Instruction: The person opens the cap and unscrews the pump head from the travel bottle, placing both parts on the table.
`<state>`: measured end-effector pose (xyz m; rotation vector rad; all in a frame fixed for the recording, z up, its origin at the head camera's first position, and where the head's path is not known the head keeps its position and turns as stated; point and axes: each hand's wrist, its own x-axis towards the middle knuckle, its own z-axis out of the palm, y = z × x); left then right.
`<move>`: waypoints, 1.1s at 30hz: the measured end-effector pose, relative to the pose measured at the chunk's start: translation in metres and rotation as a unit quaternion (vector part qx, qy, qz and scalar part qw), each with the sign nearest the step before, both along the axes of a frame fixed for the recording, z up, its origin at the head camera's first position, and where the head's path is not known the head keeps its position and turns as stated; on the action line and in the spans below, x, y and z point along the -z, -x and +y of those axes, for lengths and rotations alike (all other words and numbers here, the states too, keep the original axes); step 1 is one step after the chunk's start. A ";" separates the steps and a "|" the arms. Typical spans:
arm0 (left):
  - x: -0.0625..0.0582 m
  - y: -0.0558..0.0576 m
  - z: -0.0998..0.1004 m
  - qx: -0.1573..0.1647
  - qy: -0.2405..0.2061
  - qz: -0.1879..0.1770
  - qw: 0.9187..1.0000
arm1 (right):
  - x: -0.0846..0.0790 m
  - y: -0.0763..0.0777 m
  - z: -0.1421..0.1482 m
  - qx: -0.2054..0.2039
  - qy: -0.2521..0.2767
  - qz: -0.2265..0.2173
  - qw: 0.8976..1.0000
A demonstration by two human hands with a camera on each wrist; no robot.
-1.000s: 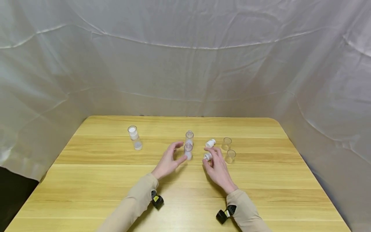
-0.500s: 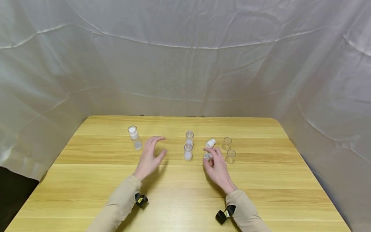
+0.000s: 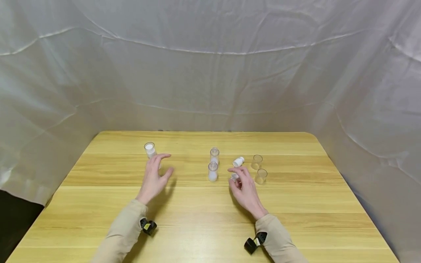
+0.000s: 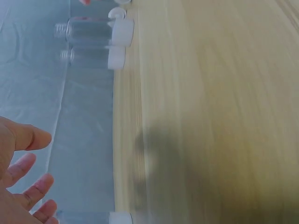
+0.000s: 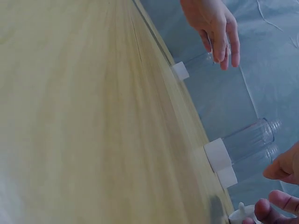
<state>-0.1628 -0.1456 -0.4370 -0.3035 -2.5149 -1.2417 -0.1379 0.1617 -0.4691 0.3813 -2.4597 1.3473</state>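
My left hand (image 3: pixel 153 180), fingers spread and slightly bent, holds nothing beside a clear bottle (image 3: pixel 150 149) with a white part inside its top; the hand hides its lower portion. My right hand (image 3: pixel 246 190) is over a small white pump head (image 3: pixel 234 176) lying on the table, partly hidden by the loosely bent fingers. Whether they touch it I cannot tell. A second white pump head (image 3: pixel 238 162) lies just behind. Between the hands two clear bottles (image 3: pixel 212 171) with white bases stand upright, their threaded necks bare in the left wrist view.
Two clear, cup-like covers (image 3: pixel 261 176) stand to the right of the right hand. The wooden table (image 3: pixel 204 226) ends at a hanging grey cloth (image 3: pixel 210 80) behind and at the sides. Each wrist carries a small black camera (image 3: pixel 251 246).
My left hand has moved left, away from the two middle bottles and over to the left bottle. The right hand and the pump heads have stayed nearly still.
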 end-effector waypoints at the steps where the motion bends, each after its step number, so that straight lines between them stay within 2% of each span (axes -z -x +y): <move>1: 0.000 0.000 -0.002 -0.001 -0.001 -0.005 1.000 | 0.000 0.000 0.000 -0.003 0.000 0.003 1.000; 10: 0.004 -0.003 -0.015 -0.012 -0.017 -0.021 1.000 | 0.002 -0.001 -0.002 -0.016 -0.007 -0.007 1.000; 15: 0.004 -0.002 -0.018 -0.025 -0.035 0.002 0.999 | 0.002 -0.001 -0.002 -0.021 -0.011 -0.009 1.000; 19: 0.006 0.000 -0.020 -0.061 -0.048 0.036 0.996 | 0.002 -0.001 -0.003 -0.024 -0.012 -0.007 1.000; 25: 0.007 0.001 -0.023 -0.136 -0.065 0.083 0.985 | 0.003 -0.001 -0.004 -0.028 -0.009 -0.001 1.000; 29: 0.006 0.002 -0.024 -0.167 -0.076 0.073 0.980 | 0.002 -0.001 -0.005 -0.029 -0.006 -0.001 1.000; 33: 0.006 0.003 -0.026 -0.175 -0.082 0.055 0.980 | 0.002 0.000 -0.005 -0.027 -0.006 -0.003 1.000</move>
